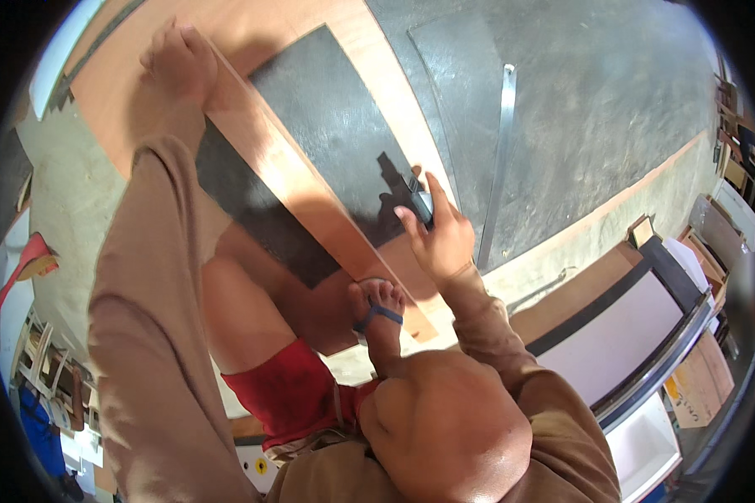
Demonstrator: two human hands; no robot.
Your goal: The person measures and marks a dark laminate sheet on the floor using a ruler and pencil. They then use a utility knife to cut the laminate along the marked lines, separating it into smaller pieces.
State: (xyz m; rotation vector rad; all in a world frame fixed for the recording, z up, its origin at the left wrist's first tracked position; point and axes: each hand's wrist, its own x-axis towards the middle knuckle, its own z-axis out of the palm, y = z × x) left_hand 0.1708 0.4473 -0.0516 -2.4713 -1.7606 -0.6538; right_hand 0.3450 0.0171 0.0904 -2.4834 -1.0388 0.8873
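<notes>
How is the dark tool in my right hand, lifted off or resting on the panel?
Lifted off, it seems: the right hand holds the dark tool, and its shadow falls offset to the left on the dark panel.

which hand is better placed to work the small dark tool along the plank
Probably the right hand: it holds the small dark tool to the right of the plank, while the left hand is at the plank's far end, away from the tool.

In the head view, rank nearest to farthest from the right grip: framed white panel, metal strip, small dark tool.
1. Small dark tool, held in the right grip.
2. Metal strip, just to the right.
3. Framed white panel, lower right.
</notes>
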